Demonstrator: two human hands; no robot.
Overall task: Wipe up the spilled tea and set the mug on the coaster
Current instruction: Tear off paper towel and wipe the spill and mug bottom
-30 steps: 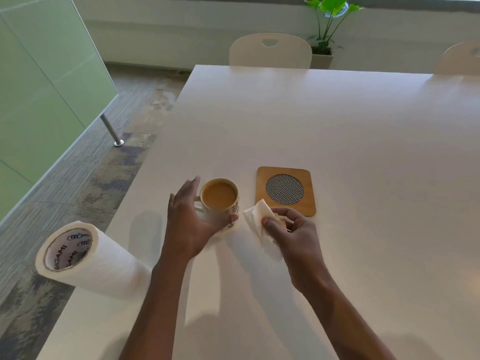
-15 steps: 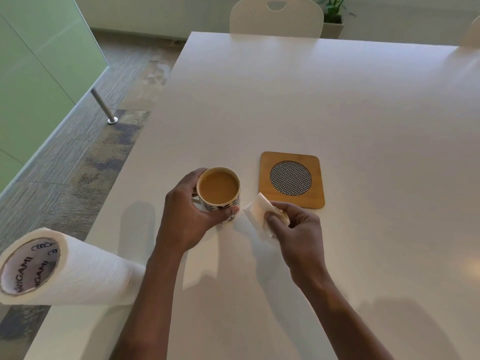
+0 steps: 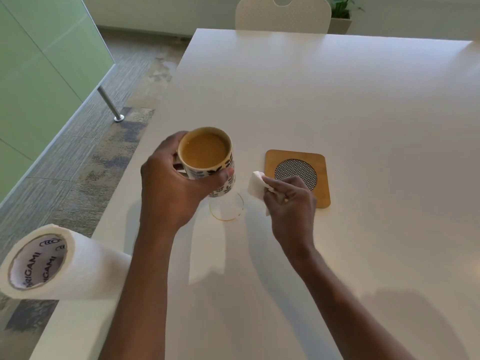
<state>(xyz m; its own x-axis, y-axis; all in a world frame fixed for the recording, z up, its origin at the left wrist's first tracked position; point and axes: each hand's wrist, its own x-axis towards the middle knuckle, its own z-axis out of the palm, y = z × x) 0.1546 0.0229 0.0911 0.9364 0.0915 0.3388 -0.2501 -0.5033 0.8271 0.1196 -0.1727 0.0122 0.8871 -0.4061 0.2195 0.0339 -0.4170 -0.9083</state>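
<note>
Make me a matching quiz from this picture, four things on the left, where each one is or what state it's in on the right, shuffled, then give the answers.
1. mug
2. folded tissue
3. coaster
4. paper towel roll

A. lying on its side at the table's near left edge
B. pinched in the right hand
C. held above a tea ring by the left hand
D. flat on the table, nothing on it

Pairs: 1-C, 2-B, 3-D, 4-A

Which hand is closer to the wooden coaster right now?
The right hand, holding a folded paper towel, overlaps the coaster's near left edge. The left hand holds the mug lifted, well off to the coaster's left.
</note>
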